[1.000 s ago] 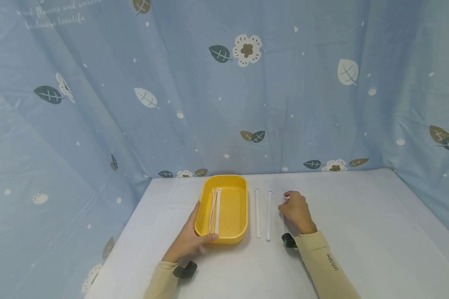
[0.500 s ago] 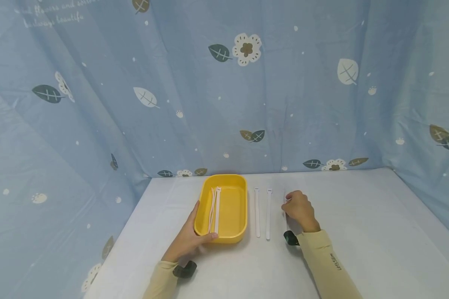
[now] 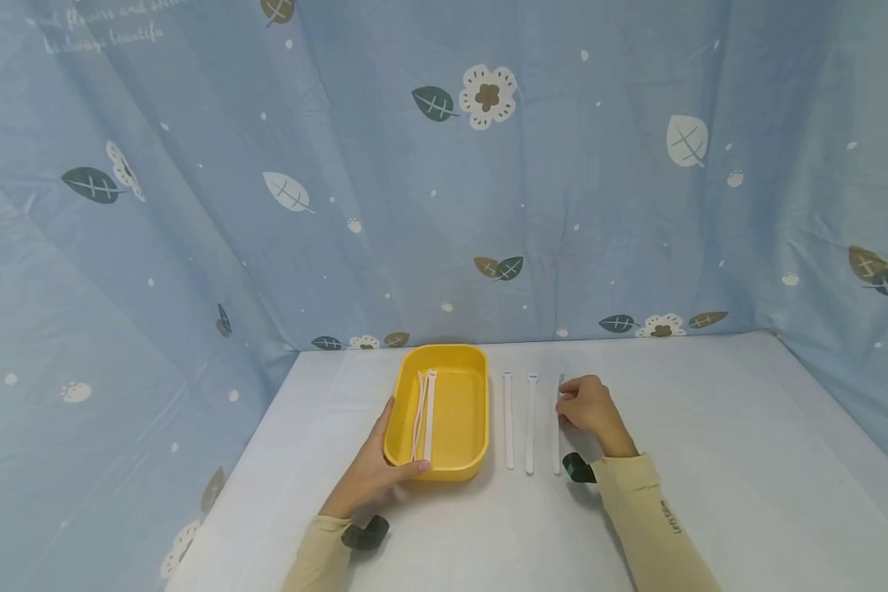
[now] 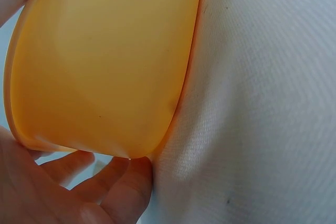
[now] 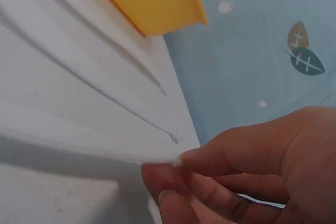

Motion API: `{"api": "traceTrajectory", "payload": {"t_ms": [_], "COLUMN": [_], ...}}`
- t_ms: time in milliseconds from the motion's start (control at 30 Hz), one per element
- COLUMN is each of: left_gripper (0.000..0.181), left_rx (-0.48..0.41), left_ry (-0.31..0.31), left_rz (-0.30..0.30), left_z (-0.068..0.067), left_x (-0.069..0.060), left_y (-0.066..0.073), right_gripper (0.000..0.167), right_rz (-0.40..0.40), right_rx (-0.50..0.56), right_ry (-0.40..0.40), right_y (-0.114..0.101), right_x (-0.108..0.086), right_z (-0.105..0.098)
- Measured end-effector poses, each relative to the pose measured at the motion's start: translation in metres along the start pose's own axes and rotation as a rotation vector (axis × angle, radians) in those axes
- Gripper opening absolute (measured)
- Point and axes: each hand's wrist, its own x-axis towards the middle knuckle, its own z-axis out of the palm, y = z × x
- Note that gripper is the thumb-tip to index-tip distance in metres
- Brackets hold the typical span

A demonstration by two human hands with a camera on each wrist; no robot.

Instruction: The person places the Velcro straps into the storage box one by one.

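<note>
The yellow tray (image 3: 464,474) has my left hand (image 3: 376,470) round its left side and near corner, thumb over the rim; fingers press its outer wall in the left wrist view. White straps (image 3: 430,415) lie lengthwise along the left part of its inside. Right of the tray, two more white straps (image 3: 509,423) (image 3: 531,427) lie side by side on the table. My right hand (image 3: 595,411) pinches a third white strap (image 3: 557,452) between thumb and finger near its far end; in the right wrist view this strap (image 5: 79,142) runs leftward from the fingertips.
The white table (image 3: 718,444) meets a blue curtain (image 3: 585,205) with leaf and flower prints at its back edge. Black devices (image 3: 366,533) are on both wrists. In the right wrist view, the tray's end (image 5: 157,1) stands beyond the straps.
The strap at my right hand has shifted slightly left and shows more of its length below the fingers. My right wrist has moved slightly right. My left hand and the tray have stayed put.
</note>
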Motion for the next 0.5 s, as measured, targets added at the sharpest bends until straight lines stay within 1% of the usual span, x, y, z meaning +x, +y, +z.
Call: {"api": "traceTrajectory", "payload": {"t_ms": [200, 500], "left_gripper": [0.129, 0.128], "left_rx": [-0.004, 0.009], "left_ry": [-0.003, -0.002], "left_rz": [-0.001, -0.001], "left_z": [0.0001, 0.0003], "left_x": [0.0, -0.0006], "left_y": [0.0013, 0.0006], "right_gripper": [0.039, 0.04], "right_rz": [-0.003, 0.019], "right_rx": [0.094, 0.183], "right_ry": [-0.013, -0.048], "right_y": [-0.0023, -0.0071], "right_x": [-0.0009, -0.0034], "right_z": [-0.0016, -0.0022]}}
